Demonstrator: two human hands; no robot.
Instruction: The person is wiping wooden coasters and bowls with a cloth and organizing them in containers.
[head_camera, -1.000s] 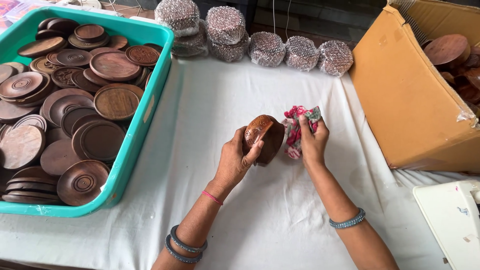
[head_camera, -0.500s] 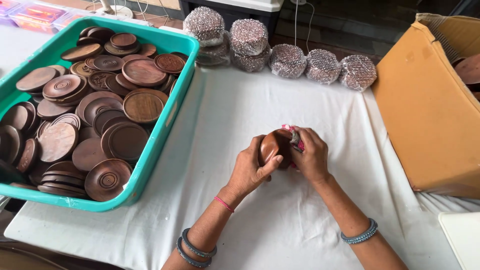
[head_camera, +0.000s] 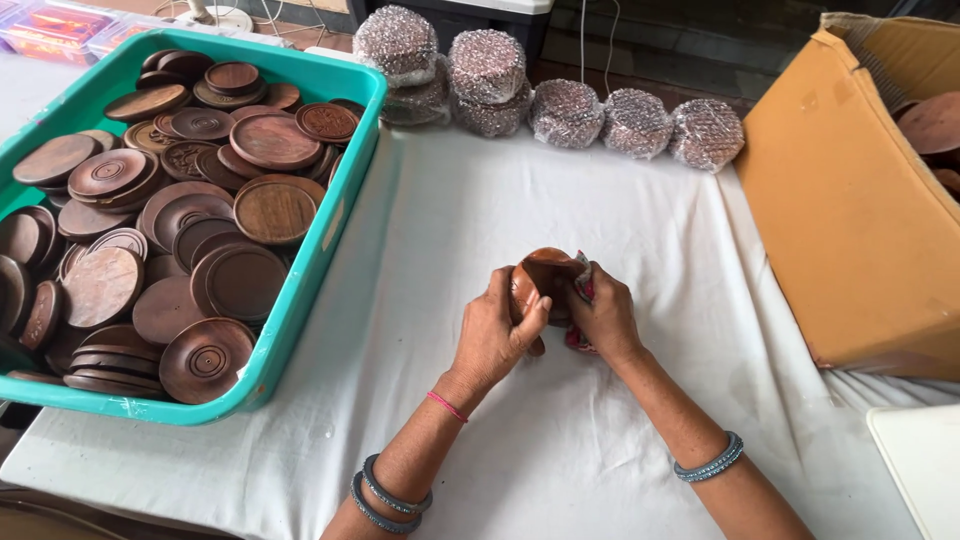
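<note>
Centrally, one wooden bowl (head_camera: 545, 278): small, round, dark reddish-brown, polished, held above the white-covered bench (head_camera: 640, 250). Teal tub (head_camera: 300, 290), left: filled with dark wooden discs and lids (head_camera: 205, 225), stacked loosely. Cardboard box (head_camera: 850, 230), right: brown wooden pieces inside, partly seen. Left hand (head_camera: 497, 335) clamped on the bowl's near side; right hand (head_camera: 603, 318) closed on a red-patterned cloth (head_camera: 582, 292) pressed against the bowl's right side.

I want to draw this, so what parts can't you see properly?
- Red cloth, head view: mostly hidden under the right hand.
- Wooden bowl: its lower part is covered by the left hand.
- Cardboard box: cut off by the right edge, contents barely visible.
- Green crate: left side cut off.
</note>
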